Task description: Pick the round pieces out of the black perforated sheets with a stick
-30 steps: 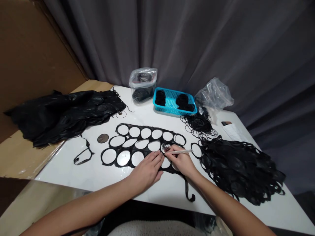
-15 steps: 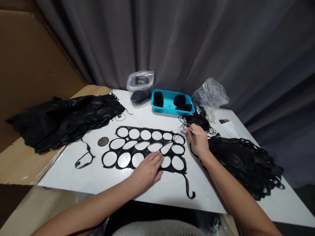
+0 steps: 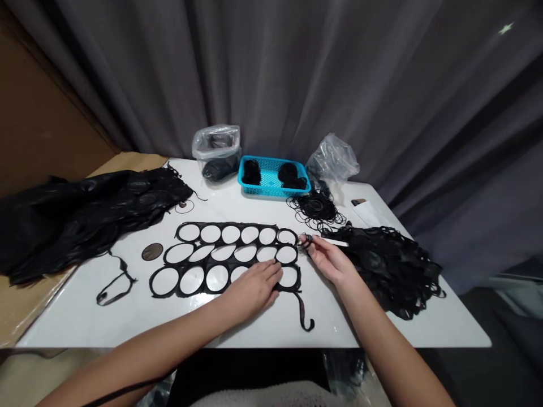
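A thin black rubbery sheet with rows of round holes (image 3: 227,243) lies flat on the white table (image 3: 263,330). My left hand (image 3: 254,285) rests on its lower right part, palm down with fingers stretched out. Just beyond the sheet's right edge, my right hand (image 3: 324,254) is closed around a slim white-handled tool (image 3: 335,242), whose kind I cannot make out. Some thin dark strands show at these fingertips. Behind the right hand is a loose tangle of thin black rings (image 3: 316,206).
A blue basket (image 3: 274,191) with black ring bundles stands at the back, between a clear plastic container (image 3: 216,152) and a clear bag (image 3: 335,158). Black sheet material is heaped at left (image 3: 85,215) and right (image 3: 386,265). A dark disc (image 3: 152,251) lies left of the sheet.
My right hand has come away from the ring tangle, nearer to me, beside the sheet's right edge. My left hand stays on the sheet. The view has shifted to the right.
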### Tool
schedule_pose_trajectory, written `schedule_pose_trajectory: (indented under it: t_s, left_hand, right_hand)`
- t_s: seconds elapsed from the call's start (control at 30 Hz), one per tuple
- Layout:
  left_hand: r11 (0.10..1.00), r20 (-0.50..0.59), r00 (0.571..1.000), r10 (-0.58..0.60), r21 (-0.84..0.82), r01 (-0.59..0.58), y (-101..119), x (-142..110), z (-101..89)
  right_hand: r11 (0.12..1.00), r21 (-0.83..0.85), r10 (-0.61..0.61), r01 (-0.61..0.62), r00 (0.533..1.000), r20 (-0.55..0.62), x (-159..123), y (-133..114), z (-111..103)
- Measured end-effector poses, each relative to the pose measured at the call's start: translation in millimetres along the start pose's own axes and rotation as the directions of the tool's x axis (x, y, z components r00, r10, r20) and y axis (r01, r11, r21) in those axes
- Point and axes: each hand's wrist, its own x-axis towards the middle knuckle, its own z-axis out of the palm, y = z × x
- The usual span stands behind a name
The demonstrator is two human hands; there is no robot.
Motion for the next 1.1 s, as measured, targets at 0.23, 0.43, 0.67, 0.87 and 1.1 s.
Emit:
schedule_pose_trajectory:
  t_s: [0.23, 0.43, 0.67, 0.87, 1.1]
  left_hand:
    - [0.988, 0.004, 1.000, 0.009, -0.157, -0.008, 2, -16, -19.2]
    - [0.986, -0.016, 0.998, -0.066, -0.157, 0.063, 34, -42, -18.4]
    - [0.975, 0.155, 0.984, 0.092, -0.215, -0.057, 58, -46, -4.0]
    - [0.981, 0.054, 0.998, 0.023, -0.192, -0.012, 57, -51, -10.9]
    - [0.986, -0.051, 0.990, -0.131, 0.099, 0.135, 49, -71, 0.9]
  right_hand:
    - [0.965, 0.264, -0.024, 0.009, 0.998, 0.056, -41, 5, 6]
    - [0.951, 0.279, -0.150, 0.132, 0.988, 0.043, -63, 13, 10]
    - [0.981, -0.013, -0.195, 0.196, 0.980, 0.036, -61, 36, 19]
    - [0.938, -0.121, -0.331, 0.324, 0.943, -0.039, -58, 43, 17]
    - [0.634, -0.639, -0.279, 0.436, 0.899, 0.337, -63, 71, 34]
